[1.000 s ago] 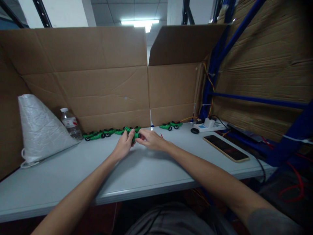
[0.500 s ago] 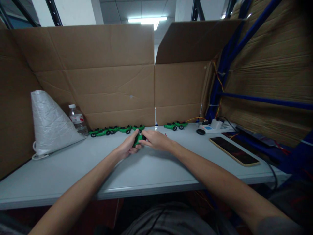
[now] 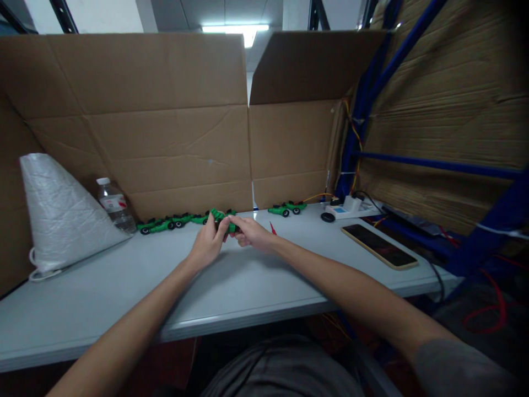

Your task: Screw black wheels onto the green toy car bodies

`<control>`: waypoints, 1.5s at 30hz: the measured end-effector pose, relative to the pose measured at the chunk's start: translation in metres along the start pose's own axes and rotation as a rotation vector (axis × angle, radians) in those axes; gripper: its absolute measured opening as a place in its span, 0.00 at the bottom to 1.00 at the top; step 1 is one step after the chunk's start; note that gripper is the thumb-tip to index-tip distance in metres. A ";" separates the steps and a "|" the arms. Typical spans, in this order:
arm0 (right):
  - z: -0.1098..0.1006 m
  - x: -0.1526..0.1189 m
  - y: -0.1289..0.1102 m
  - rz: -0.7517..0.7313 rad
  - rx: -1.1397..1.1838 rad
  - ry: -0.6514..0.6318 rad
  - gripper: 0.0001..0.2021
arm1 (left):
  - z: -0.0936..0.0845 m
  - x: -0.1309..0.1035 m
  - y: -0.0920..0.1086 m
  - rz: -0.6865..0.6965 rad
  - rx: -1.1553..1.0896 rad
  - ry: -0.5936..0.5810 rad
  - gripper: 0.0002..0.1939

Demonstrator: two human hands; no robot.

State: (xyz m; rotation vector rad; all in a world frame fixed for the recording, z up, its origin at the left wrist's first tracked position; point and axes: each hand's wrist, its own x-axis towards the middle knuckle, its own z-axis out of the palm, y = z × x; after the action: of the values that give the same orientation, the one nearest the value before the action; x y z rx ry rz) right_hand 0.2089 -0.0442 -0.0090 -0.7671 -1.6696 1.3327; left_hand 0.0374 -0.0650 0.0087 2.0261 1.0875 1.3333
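Observation:
Both hands meet over the middle of the white table, around a green toy car (image 3: 217, 214). My left hand (image 3: 210, 241) is closed round it, the car's green end showing above the fingers. My right hand (image 3: 251, 232) pinches the car's other end, where a dark part shows between the fingertips. Much of the car is hidden by my fingers. Behind my hands, a row of green toy cars with black wheels (image 3: 165, 224) stands along the cardboard. Two more green toy cars (image 3: 285, 210) are farther right. A small red pointed piece (image 3: 273, 227) lies just beyond my right wrist.
At the left stand a silvery bag (image 3: 68, 220) and a water bottle (image 3: 114, 207). On the right are a phone (image 3: 379, 246), a power strip (image 3: 351, 208) and a round black piece (image 3: 328, 217). Cardboard walls (image 3: 185, 143) and a blue frame (image 3: 438, 167) enclose the table (image 3: 264, 281).
The held car has turned, so its green end now points up and left above my left hand. The whole view has shifted, with things appearing farther left.

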 end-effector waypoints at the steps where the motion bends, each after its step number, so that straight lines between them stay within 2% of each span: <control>1: 0.002 0.000 0.000 0.026 0.050 -0.015 0.27 | -0.001 0.001 0.000 0.013 0.016 0.010 0.23; 3: 0.003 0.000 0.000 0.005 0.010 0.007 0.28 | 0.000 0.003 0.000 -0.030 -0.038 0.018 0.24; 5: 0.000 -0.002 0.001 -0.093 -0.204 0.082 0.27 | 0.002 0.006 0.000 -0.146 -0.137 -0.010 0.26; 8: -0.007 -0.006 0.002 -0.295 -0.645 0.145 0.22 | 0.002 0.008 -0.001 -0.335 -0.254 -0.144 0.30; 11: -0.013 -0.009 0.002 -0.457 -0.936 0.095 0.13 | -0.001 0.008 -0.003 -0.457 -0.356 -0.256 0.33; 14: -0.015 -0.009 0.000 -0.555 -1.076 0.072 0.11 | -0.004 0.008 -0.004 -0.518 -0.415 -0.311 0.35; 17: -0.016 -0.008 -0.001 -0.585 -1.121 0.077 0.13 | -0.003 0.009 -0.004 -0.480 -0.377 -0.271 0.35; 19: -0.017 -0.008 -0.001 -0.598 -1.088 0.079 0.14 | -0.001 0.009 -0.003 -0.393 -0.272 -0.173 0.33; 22: -0.014 -0.009 -0.001 -0.567 -0.936 0.121 0.13 | 0.000 0.008 -0.003 -0.182 -0.070 -0.045 0.29; 24: -0.010 -0.008 0.000 -0.487 -0.755 0.173 0.16 | -0.002 0.006 -0.003 -0.049 0.060 -0.013 0.27; 26: -0.004 -0.006 0.000 -0.363 -0.504 0.180 0.21 | -0.005 0.004 -0.003 0.023 0.190 0.006 0.25; 29: 0.001 -0.004 -0.002 -0.054 -0.075 0.006 0.27 | -0.009 0.002 -0.003 0.063 0.354 0.025 0.23; 31: 0.001 -0.004 -0.004 0.135 0.116 -0.135 0.28 | -0.011 0.001 -0.003 0.095 0.428 0.038 0.22; 32: 0.000 -0.004 -0.005 0.189 0.164 -0.182 0.28 | -0.011 0.001 -0.003 0.108 0.447 0.042 0.22; 34: -0.002 -0.004 -0.007 0.202 0.177 -0.209 0.28 | -0.011 0.000 -0.002 0.108 0.440 0.043 0.21; 38: -0.002 -0.003 -0.006 0.021 -0.060 -0.064 0.29 | -0.009 0.002 -0.003 0.047 0.307 0.031 0.22; 42: -0.004 -0.007 -0.005 -0.260 -0.663 0.113 0.20 | -0.004 0.009 -0.011 -0.037 0.154 0.030 0.26; 45: -0.009 -0.011 -0.006 -0.424 -1.097 0.161 0.14 | 0.000 0.013 -0.017 -0.175 0.011 -0.015 0.29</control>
State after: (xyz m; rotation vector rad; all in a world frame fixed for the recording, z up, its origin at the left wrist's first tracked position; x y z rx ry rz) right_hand 0.2217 -0.0512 -0.0050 -0.9836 -2.2213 -0.0288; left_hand 0.0346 -0.0447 0.0031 1.8970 1.2370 1.2235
